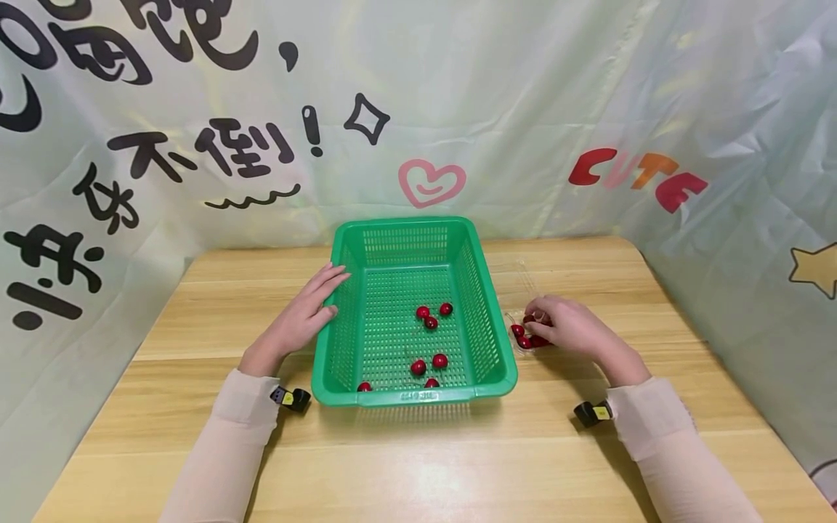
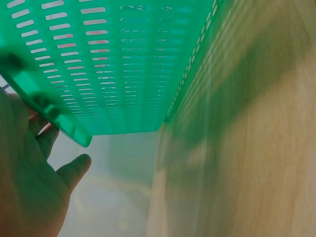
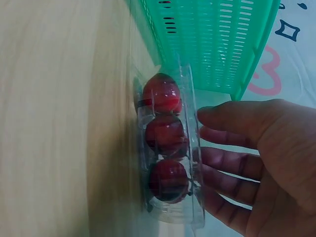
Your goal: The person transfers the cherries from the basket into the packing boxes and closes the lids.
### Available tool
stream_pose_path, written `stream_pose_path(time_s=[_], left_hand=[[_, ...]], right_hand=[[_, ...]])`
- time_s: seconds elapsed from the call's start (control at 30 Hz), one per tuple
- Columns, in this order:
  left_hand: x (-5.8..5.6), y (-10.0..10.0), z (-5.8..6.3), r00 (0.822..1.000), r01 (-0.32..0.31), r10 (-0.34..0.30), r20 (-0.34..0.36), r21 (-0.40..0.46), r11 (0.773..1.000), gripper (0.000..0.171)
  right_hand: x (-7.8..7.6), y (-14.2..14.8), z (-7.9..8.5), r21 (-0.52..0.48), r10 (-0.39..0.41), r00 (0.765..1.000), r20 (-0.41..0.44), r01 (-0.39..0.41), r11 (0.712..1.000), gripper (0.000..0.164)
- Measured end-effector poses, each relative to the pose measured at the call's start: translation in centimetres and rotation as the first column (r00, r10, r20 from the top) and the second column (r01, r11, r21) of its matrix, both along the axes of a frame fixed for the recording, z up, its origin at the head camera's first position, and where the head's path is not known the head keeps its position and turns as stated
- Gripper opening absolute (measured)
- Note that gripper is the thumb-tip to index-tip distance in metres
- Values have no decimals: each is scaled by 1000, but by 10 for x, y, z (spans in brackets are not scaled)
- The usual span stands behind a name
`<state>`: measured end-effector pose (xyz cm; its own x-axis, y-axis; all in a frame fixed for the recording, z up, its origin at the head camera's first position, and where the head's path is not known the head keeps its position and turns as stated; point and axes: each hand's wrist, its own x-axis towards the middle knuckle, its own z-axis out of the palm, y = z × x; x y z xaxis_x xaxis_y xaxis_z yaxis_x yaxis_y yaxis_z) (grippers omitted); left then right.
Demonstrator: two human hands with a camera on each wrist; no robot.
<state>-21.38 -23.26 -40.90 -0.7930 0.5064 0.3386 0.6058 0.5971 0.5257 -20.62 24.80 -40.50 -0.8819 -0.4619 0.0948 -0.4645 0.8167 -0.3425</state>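
Observation:
A green plastic basket point(image 1: 415, 396) stands on the wooden table with several red cherries point(image 1: 439, 361) on its floor. My left hand point(image 1: 302, 314) touches the basket's left rim, fingers straight and laid over the edge, thumb apart; the left wrist view shows it against the outer side. To the basket's right is a clear plastic box point(image 3: 170, 213) holding several cherries point(image 3: 166, 134). Over this box reaches my right hand point(image 1: 572, 327), thumb and fingers apart above the cherries. In the right wrist view its fingertips pass behind the box's rim, so their contact is partly hidden.
The box's transparent lid point(image 1: 511, 274) lies folded back beside the basket's right wall. Behind the wooden table point(image 1: 418, 465) hangs a pale printed cloth point(image 1: 523, 131), which also runs along both sides.

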Motion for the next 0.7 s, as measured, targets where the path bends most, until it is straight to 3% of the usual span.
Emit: stream_pose_path(time_s=[0.33, 0.7], left_hand=[[-2, -1, -2, 1000, 5, -5, -4, 0, 1000, 54], [-1, -1, -2, 1000, 8, -8, 1, -1, 1000, 55]], right_hand=[[0, 0, 12, -11, -27, 1000, 0, 27, 1000, 22], [-2, -12, 38, -20, 10, 999, -44, -11, 1000, 25]])
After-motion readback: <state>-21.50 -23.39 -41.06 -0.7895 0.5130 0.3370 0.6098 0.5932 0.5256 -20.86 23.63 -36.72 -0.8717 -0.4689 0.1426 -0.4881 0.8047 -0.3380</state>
